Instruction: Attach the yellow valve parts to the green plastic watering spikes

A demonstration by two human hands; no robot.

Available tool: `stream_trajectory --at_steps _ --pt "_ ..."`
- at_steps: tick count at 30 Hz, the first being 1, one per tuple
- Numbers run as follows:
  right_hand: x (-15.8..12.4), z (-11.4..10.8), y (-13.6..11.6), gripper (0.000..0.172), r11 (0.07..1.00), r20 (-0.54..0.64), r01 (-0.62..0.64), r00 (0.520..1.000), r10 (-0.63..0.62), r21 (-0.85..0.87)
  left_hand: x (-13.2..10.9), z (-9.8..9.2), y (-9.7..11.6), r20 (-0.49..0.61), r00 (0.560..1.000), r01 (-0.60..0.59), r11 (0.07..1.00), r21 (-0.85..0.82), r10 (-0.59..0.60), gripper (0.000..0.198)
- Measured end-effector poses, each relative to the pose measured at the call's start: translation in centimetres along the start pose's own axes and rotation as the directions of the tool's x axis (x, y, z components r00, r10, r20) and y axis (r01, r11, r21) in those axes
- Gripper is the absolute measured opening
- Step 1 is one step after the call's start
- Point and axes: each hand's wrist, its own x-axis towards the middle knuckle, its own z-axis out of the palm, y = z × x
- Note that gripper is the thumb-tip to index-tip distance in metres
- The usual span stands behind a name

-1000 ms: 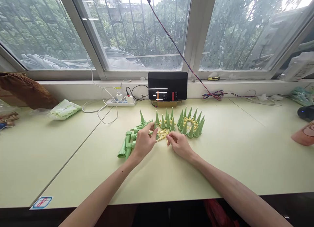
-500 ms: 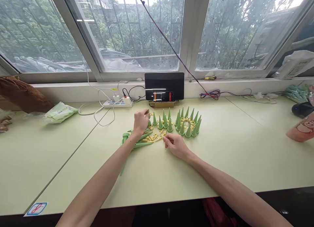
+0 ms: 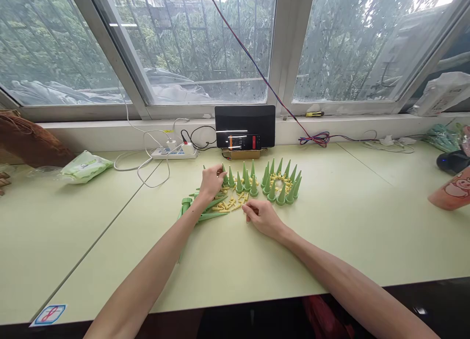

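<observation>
Pale tabletop (image 3: 293, 260) runs the width of the view, a seam crossing its left part from the near edge toward the far edge. Barred window (image 3: 205, 40) stands beyond the far edge, foliage outside. Brown bag (image 3: 33, 141) slumps at the far left corner. Black screen (image 3: 246, 116) is propped near the middle of the far edge.

Left hand (image 3: 212, 181): over the middle of the tabletop, fingers pinching an upright green cone at the left end of a short cluster. Right hand (image 3: 264, 215): nearer the near edge, thumb and forefinger drawn together beside the loose bits; cannot tell whether one sits between them.

Pink cup (image 3: 451, 190) leans at the right edge. Green-and-white packet (image 3: 87, 168) lies toward the far left corner; power strip (image 3: 174, 154) along the far edge, left of the screen.

Green cones (image 3: 281, 197), three groups: a ring upright right of centre, the short cluster upright to its left, others lying under and beside the left forearm. Phone (image 3: 242, 142) leans against the screen. Paper label (image 3: 50, 314) at the near left edge. Smallest, yellow pieces (image 3: 235, 207): scattered between the hands, more inside the ring.
</observation>
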Motion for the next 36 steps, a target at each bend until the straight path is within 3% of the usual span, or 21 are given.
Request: stream_trajectory --at_steps 6,10,14,17,18,20,22,28,36 --pt "0.0 -0.1 -0.1 0.032 1.000 0.009 -0.009 1.000 0.009 -0.005 -0.5 -0.3 0.0 0.020 0.999 0.029 1.000 -0.006 -0.029 0.004" --pt "-0.1 -0.1 0.0 0.032 1.000 0.014 -0.004 1.000 0.004 -0.006 -1.4 -1.6 0.5 0.024 1.000 0.018 0.999 -0.030 -0.017 0.020" --pt "-0.1 0.0 0.2 0.030 1.000 0.019 -0.010 1.000 0.011 -0.007 -2.3 -3.7 1.2 -0.179 0.982 -0.036 0.995 0.092 0.052 0.014" --pt "-0.1 0.0 0.2 0.030 1.000 0.019 -0.013 1.000 0.013 -0.010 -2.3 -4.7 0.5 -0.310 0.950 0.106 0.978 0.181 -0.045 0.017" --pt "-0.1 0.0 0.1 0.030 1.000 0.020 -0.013 1.000 0.014 -0.010 -2.1 -4.8 0.1 -0.302 0.948 0.164 0.968 0.191 -0.101 0.023" --pt "-0.1 0.0 0.1 0.030 1.000 0.022 -0.016 1.000 0.016 -0.008 -1.7 -5.0 -1.0 -0.177 0.959 0.254 0.949 0.188 -0.222 0.034" --pt "-0.1 -0.1 0.1 0.030 1.000 0.024 -0.019 1.000 0.019 -0.008 -1.2 -4.9 -2.1 -0.079 0.957 0.289 0.939 0.185 -0.279 0.030" --pt "-0.1 -0.1 0.1 0.031 1.000 0.032 -0.017 0.999 0.017 -0.007 -0.1 -3.7 -3.7 0.044 0.963 0.258 0.954 0.151 -0.267 0.015" --pt "-0.2 -0.2 -0.1 0.032 1.000 0.042 -0.025 0.999 0.025 -0.020 2.0 -2.9 -3.4 0.184 0.927 0.310 0.943 0.119 -0.328 0.016"
